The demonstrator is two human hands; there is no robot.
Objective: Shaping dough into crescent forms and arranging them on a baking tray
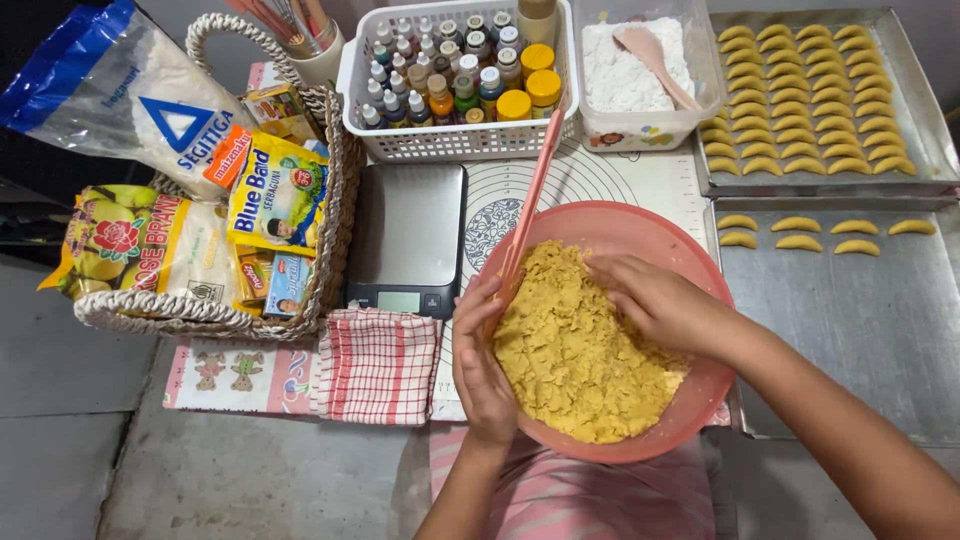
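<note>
In the lower middle of the frame a pink bowl (690,250) sits at the near edge of the table (250,375), filled with crumbly yellow dough (575,350). The left hand (482,362) curves around the bowl's left rim, fingers wrapped over the edge and holding it. The right hand (660,300) lies on top of the dough, fingers spread and pressed into it, holding nothing that can be seen. A pink spatula (530,205) leans against the bowl's upper left rim, just beside the left hand's fingertips.

Left of the bowl a red-checked cloth (375,365) lies below a kitchen scale (408,235). A woven basket (335,215) of packets fills the upper left. On the right, two metal trays (870,330) carry crescent-shaped dough pieces (795,100). A white basket of small bottles (455,75) and a tub of flour (625,80) stand along the top.
</note>
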